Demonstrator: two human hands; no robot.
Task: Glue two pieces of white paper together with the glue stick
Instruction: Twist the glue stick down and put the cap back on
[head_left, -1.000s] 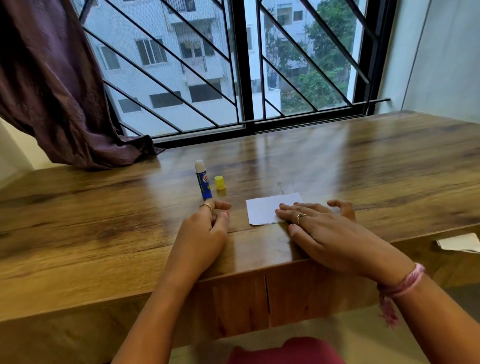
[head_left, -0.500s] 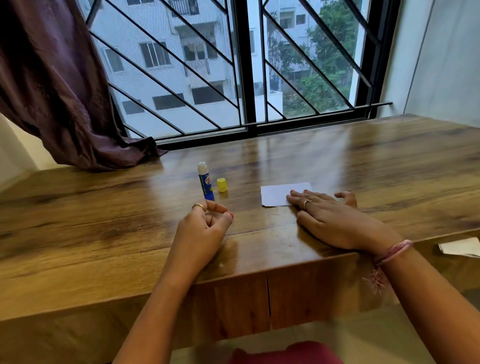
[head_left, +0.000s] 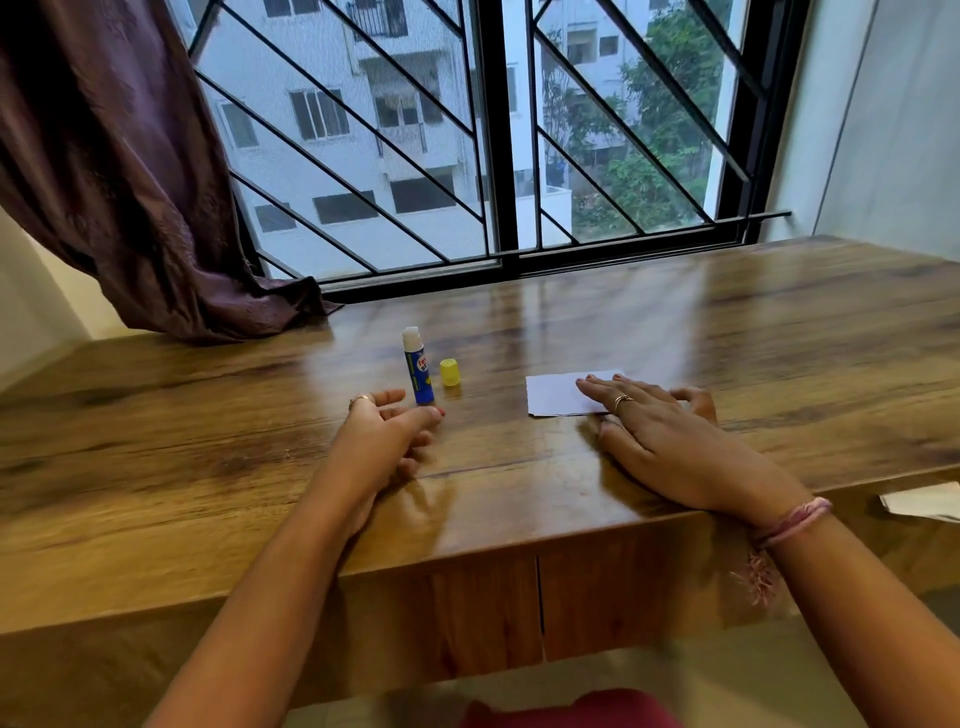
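Curtain (head_left: 119, 171) far left, off work area. Left hand (head_left: 387, 441) on wooden desk (head_left: 208, 467), fingers loosely curled, holding nothing, just short of glue stick (head_left: 418, 366) – upright, uncapped, white tip exposed. Yellow cap (head_left: 450, 372) just beside it. Right hand (head_left: 670, 441) flat, fingers straight, pressing white paper (head_left: 556, 395). Step likely pressing glued sheets or recapping: press evenly out to edges – grip stick low on barrel, avoid tip. Loose paper scrap (head_left: 922, 501) at right edge.

Purple curtain (head_left: 119, 171) drapes onto wooden table (head_left: 208, 467).
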